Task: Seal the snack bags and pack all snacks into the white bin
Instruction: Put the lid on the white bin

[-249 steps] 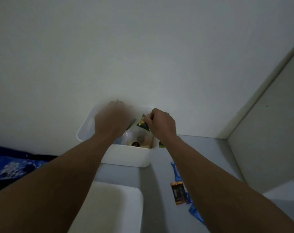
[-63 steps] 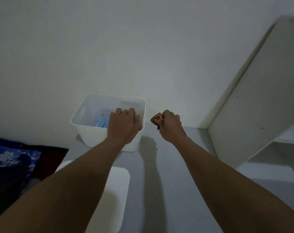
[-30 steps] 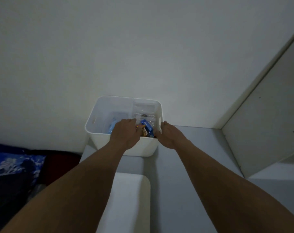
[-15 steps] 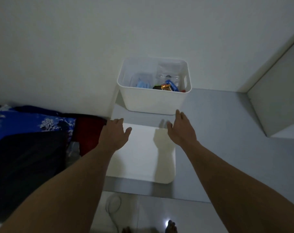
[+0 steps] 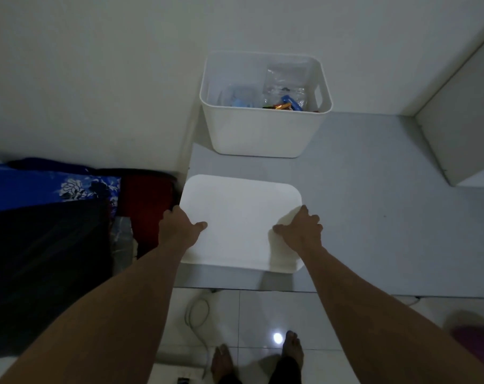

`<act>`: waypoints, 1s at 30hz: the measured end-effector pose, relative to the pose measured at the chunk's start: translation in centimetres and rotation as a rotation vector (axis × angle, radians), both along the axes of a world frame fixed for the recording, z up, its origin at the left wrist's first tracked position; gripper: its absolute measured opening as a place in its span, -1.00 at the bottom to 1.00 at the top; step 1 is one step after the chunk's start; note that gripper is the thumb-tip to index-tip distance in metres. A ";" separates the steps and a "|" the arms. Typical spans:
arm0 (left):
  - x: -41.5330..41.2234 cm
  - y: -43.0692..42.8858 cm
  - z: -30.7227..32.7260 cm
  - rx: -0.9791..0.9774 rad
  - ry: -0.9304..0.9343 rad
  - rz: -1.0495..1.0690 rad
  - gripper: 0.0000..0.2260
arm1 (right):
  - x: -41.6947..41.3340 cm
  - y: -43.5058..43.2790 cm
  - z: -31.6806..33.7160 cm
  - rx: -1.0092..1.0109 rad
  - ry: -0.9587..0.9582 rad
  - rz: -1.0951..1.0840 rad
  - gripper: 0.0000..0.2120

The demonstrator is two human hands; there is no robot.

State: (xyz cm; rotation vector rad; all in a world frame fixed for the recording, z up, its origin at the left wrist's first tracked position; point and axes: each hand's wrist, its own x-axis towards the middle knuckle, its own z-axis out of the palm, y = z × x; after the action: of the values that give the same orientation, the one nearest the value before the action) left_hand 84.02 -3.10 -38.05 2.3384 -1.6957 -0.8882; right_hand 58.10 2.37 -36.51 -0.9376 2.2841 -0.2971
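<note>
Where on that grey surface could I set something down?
The widest bare patch of grey surface lies right of the white bin and white lid, up to the white panel. A narrow strip runs between bin and lid. The left hand and right hand grip the lid's sides, crowding that spot.

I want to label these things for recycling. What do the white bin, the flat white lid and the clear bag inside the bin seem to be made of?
The bin: probably plastic, matte white; thin moulded walls, rounded corners, a cut-out handle.
The lid: likely the same plastic; smooth, even white, rounded corners.
The bag: thin clear plastic film; shiny wrinkles, see-through.
</note>
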 end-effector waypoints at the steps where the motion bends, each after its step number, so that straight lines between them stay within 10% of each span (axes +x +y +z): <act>1: 0.2 -0.1 0.1 -0.003 0.020 0.032 -0.28 | -0.2 0.0 -0.1 -0.010 -0.039 -0.050 -0.21; 15: 0.6 -2.7 12.8 -0.170 0.425 0.153 -0.37 | -2.1 0.0 11.5 -0.429 -0.250 -0.197 -0.44; 30: -5.5 -12.8 24.3 -0.329 0.315 0.174 -0.78 | -7.7 -10.7 21.7 -0.649 -0.183 -0.171 -0.77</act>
State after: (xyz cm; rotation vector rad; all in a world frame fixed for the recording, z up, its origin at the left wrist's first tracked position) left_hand 78.52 -15.91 -13.77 1.9743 -1.3708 -0.8205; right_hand 50.44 -8.29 -14.79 -0.9620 2.1230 -1.1983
